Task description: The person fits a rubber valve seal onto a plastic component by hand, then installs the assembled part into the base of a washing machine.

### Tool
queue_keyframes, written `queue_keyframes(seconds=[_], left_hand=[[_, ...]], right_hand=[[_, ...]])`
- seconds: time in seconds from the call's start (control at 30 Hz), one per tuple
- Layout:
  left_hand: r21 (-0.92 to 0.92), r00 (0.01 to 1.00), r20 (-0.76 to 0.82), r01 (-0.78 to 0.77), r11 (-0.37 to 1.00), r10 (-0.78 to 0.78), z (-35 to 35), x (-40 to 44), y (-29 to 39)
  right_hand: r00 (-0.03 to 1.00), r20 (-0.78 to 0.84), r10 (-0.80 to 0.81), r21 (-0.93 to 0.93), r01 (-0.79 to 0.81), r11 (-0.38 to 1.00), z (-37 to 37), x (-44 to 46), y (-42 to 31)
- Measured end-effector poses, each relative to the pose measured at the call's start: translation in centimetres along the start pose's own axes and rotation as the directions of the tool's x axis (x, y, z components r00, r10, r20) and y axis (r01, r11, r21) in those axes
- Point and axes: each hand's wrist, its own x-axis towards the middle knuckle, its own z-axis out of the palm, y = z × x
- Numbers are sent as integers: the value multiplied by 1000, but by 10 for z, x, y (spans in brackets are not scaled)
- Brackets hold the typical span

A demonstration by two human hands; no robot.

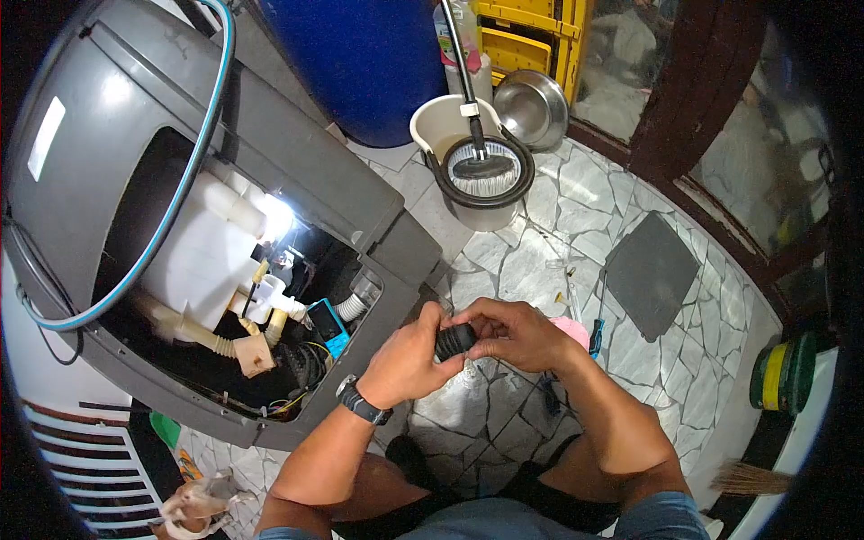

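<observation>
In front of my knees, both hands are closed around a short black ribbed rubber-like piece (454, 342). My left hand (405, 355), with a watch on its wrist, grips it from the left. The fingers of my right hand (513, 335) pinch its right end. To the left lies a large grey machine housing (315, 162) with its inside exposed. A white tank (202, 252), pale ribbed hoses (353, 308) and wires show in the opening, lit by a bright lamp (275, 219). A blue-edged device (328, 326) rests at the opening's right side.
A blue-handled screwdriver (596, 338) and a pink item (571, 332) lie right of my hands. Beyond stand a mop bucket (481, 216), a blue barrel (351, 63) and a metal basin (533, 108). A grey flat panel (652, 275) is on the stone-patterned floor. An animal (198, 506) is lower left.
</observation>
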Motion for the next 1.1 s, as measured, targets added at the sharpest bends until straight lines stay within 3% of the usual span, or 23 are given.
queue_keyframes(seconds=[0.1,0.2,0.33,0.43,0.5,0.6,0.7,0.93,1.0,1.1], left_hand=[[12,1000,27,0,1000,-1,6,-2,-2],[54,998,59,-18,998,15,14,-3,-11],[-28,999,7,-37,999,37,24,-1,-13],[-28,999,-30,-30,999,30,23,0,-8],[-16,998,-62,-21,1000,20,22,-3,-2],[63,997,-72,41,997,-37,22,-7,5],[57,995,-91,51,997,-46,23,-5,6],[-36,990,-77,-118,992,115,24,-2,-11],[-66,983,-92,-168,984,162,21,-1,-10],[-108,978,-138,-170,979,155,20,-1,-8]], right_hand=[[987,69,142,-49,-139,989,-1,-1,0],[992,84,91,-125,-80,989,0,-4,3],[987,46,157,-96,-152,984,2,-6,0],[997,-13,71,-15,-71,997,4,-4,8],[1000,13,-13,-110,14,994,1,-2,7],[1000,28,-1,-192,7,981,0,-2,1],[1000,1,19,-160,-19,987,1,-1,6],[999,32,43,-62,-41,997,0,-3,4],[999,38,9,80,-12,997,0,-2,9],[996,30,88,-33,-87,996,5,-1,14]])
